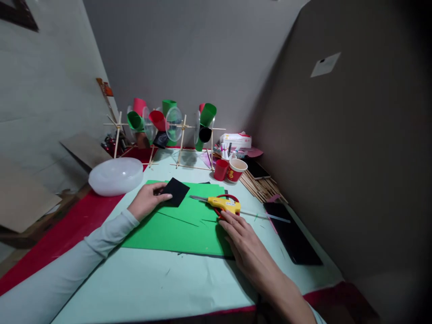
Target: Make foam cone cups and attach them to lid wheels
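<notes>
My left hand [148, 199] pinches a small black paper square [175, 191] over a stack of green paper sheets [175, 227] on the pale table [151, 283]. My right hand [241, 236] lies flat with fingers stretched out, its fingertips touching a yellow glue gun [227, 204]. The glue gun rests across red-handled scissors [216, 200] at the sheets' right edge.
A white plastic bowl [116, 175] sits at the left. Behind stand stick frames with red, green and black paper cones [168, 123]. Two red cups [231, 169], a tissue box [236, 139], wooden sticks [261, 186] and a black tablet [292, 234] lie to the right, against a brown wall.
</notes>
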{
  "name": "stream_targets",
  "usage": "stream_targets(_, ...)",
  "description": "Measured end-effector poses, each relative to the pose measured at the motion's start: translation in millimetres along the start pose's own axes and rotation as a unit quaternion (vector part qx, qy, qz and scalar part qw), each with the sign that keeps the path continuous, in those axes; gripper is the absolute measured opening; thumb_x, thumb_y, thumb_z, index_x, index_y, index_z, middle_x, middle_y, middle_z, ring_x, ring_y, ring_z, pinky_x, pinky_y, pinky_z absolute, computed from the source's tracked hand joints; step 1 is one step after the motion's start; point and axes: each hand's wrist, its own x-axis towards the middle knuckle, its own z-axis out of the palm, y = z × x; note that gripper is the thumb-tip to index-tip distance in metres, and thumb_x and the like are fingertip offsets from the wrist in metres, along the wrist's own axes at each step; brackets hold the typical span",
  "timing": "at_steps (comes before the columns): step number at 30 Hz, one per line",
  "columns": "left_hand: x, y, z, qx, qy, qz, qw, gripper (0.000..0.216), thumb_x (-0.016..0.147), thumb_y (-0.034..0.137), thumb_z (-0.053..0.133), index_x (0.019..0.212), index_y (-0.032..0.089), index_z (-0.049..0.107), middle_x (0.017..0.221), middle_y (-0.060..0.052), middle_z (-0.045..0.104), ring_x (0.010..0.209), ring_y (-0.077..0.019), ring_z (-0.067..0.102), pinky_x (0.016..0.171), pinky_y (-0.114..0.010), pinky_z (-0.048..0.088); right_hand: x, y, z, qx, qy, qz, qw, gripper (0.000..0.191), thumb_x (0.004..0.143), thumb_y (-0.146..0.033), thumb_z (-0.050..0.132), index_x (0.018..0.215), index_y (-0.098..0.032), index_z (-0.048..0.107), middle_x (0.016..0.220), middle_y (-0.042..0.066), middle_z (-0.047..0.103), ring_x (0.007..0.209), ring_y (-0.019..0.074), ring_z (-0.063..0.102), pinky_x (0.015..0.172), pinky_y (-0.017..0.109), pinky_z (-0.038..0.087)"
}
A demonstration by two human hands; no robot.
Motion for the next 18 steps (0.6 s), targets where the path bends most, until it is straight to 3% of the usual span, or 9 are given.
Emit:
stream_targets(4,-7,10,-4,-0.082,-0.024,-0.035,0.996,0.044,0.065,0.057,0.066,0.075,0.014,0.064,0.053,0.003,0.050,0.050,-0.0127,0.046,0.051,-0.026,0.037,12,1,-8,-0.001,0.047,-0.016,0.999,0.033,0.097,-0.009,0.043,0.124,-0.012,0.062,0.136,0.020,0.064,0.119,0.0349,0.063,0.093,0.058,0.055)
stream_targets(7,-15,21,-1,-0.122,-0.042,-0.043,0.991,0.045,0.064,0.059,0.068,0.070,0.016,0.059,0.054,0.005,0.046,0.047,-0.0102,0.043,0.047,-0.023,0.034,26,-8,-21,0.058,0.063,-0.020,0.996,0.033,0.099,-0.013,0.046,0.130,-0.013,0.056,0.135,0.018,0.065,0.120,0.0308,0.062,0.097,0.051,0.053)
stream_targets(12,-37,41,13,-0.136,-0.089,-0.053,0.985,0.054,0.068,0.064,0.068,0.089,0.014,0.064,0.048,0.008,0.042,0.040,-0.0099,0.039,0.039,-0.021,0.031,56,-33,-33,0.200,0.044,0.060,0.977,0.051,0.097,-0.032,0.061,0.140,-0.008,0.048,0.129,0.019,0.067,0.116,0.0289,0.065,0.099,0.043,0.052)
stream_targets(15,-49,52,22,-0.130,-0.089,-0.074,0.985,0.057,0.062,0.064,0.071,0.090,0.015,0.068,0.046,0.007,0.043,0.040,-0.0092,0.035,0.038,-0.020,0.028,69,-38,-32,0.234,0.013,0.088,0.968,0.039,0.098,-0.025,0.057,0.134,-0.011,0.055,0.101,0.011,0.076,0.087,0.0220,0.072,0.079,0.032,0.055)
stream_targets(18,-55,58,30,-0.165,-0.047,-0.089,0.981,0.049,0.051,0.057,0.078,0.078,0.017,0.072,0.053,0.002,0.054,0.043,-0.0083,0.035,0.038,-0.020,0.028,72,-33,-30,0.205,-0.020,0.090,0.975,0.029,0.100,-0.022,0.054,0.126,-0.014,0.062,0.092,0.006,0.077,0.078,0.0167,0.071,0.070,0.024,0.051)
